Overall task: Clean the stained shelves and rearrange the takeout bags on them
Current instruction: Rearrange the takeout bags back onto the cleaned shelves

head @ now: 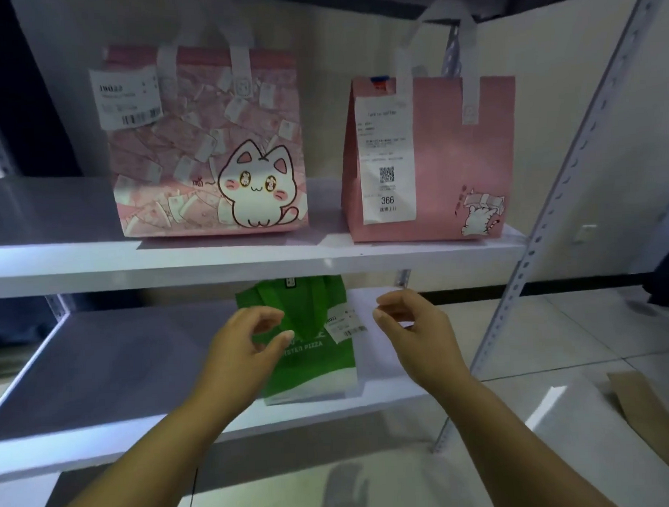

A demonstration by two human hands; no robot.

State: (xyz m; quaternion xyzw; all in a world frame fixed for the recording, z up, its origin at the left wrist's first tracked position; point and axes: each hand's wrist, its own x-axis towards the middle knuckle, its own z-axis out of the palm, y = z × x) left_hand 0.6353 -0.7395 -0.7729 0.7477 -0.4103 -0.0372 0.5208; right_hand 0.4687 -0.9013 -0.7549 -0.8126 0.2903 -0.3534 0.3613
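Observation:
A green pizza takeout bag (pixel 315 365) stands on the lower white shelf (pixel 111 362), a small receipt label hanging at its right side. My left hand (pixel 241 345) hovers in front of the bag's left edge, fingers loosely curled, holding nothing. My right hand (pixel 413 326) hangs just right of the bag, fingers loosely curled and empty. On the upper shelf (pixel 57 261) stand two pink bags: one with a large white cat (pixel 205 144) on the left, one with a long receipt (pixel 432 157) on the right.
A perforated metal upright (pixel 575 174) rises along the rack's right side. Tiled floor lies below and to the right, with a brown cardboard piece (pixel 646 404) at the right edge. The left parts of both shelves hold nothing.

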